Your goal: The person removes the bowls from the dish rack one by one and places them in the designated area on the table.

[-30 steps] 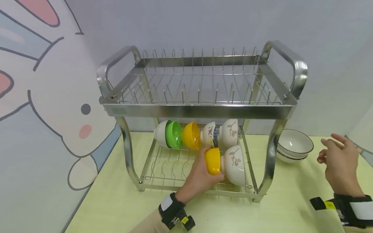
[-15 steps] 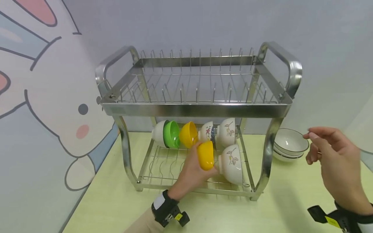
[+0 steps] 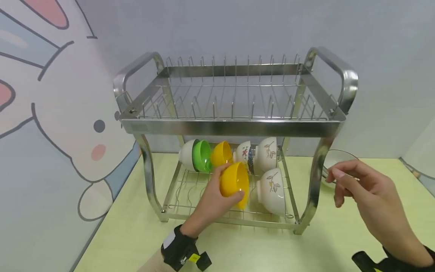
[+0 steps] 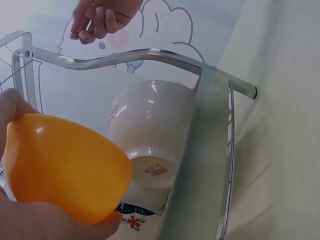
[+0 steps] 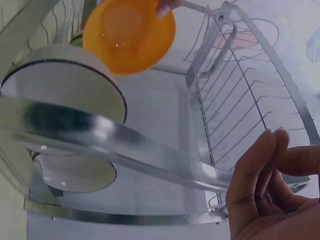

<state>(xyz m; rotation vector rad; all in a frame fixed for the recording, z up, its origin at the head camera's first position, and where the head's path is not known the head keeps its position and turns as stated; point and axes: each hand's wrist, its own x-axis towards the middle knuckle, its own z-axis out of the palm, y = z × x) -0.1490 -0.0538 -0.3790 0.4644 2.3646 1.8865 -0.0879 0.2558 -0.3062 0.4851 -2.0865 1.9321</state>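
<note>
My left hand (image 3: 212, 200) grips a yellow bowl (image 3: 231, 179) over the front of the lower rack shelf, thumb over its rim and fingers behind. The bowl is tilted, its mouth facing right. In the left wrist view the yellow bowl (image 4: 65, 165) shows its smooth outside. To its right, a large white bowl with a leaf pattern (image 3: 272, 190) stands on its side in the shelf wires. My right hand (image 3: 370, 204) hovers right of the rack with nothing in it, fingers loosely curled. In the head view it partly covers white bowls (image 3: 334, 156) on the table.
The two-tier metal dish rack (image 3: 234, 128) stands on the pale table (image 3: 112, 241). Along the lower shelf's back row are a green bowl (image 3: 202, 155), a smaller yellow bowl (image 3: 221, 153), a flowered bowl (image 3: 242, 153) and other white ones. The rack's right leg (image 3: 317, 185) separates my hands.
My left hand has drawn the yellow bowl left, away from the large white bowl, and turned its mouth more into view. My right hand has moved left toward the rack, in front of the white bowls.
</note>
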